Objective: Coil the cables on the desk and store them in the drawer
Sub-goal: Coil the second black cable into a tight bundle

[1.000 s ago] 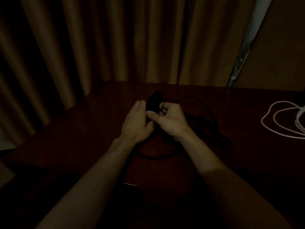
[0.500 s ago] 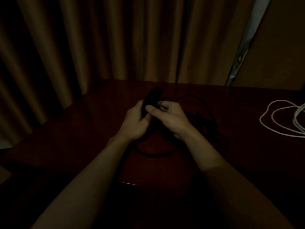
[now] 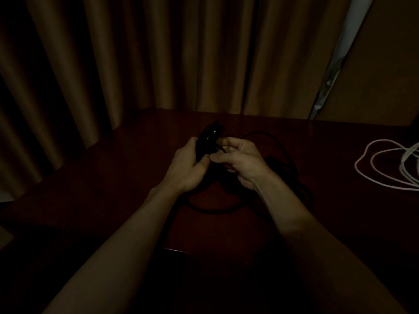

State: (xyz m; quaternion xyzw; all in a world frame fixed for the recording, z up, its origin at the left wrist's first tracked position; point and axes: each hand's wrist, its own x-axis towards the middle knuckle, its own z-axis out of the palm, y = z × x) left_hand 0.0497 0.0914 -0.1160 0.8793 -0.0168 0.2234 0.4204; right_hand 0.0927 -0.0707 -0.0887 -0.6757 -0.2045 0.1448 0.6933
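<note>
A black cable lies in loose loops on the dark wooden desk, in the middle of the dim view. Its black plug block stands up between my hands. My left hand grips the block from the left. My right hand pinches the cable just beside the block, fingers curled. Part of the cable runs behind my right wrist and is hidden. A white cable lies in loose loops at the right edge. No drawer can be made out.
Brown curtains hang right behind the desk and along its left side. A pale strip shows at the curtain's right edge, next to a brown wall panel. The desk's near edge lies between my forearms.
Both hands lifted the plug block a little higher and away from me. My right hand slid slightly right along the cable. The white cable has not moved.
</note>
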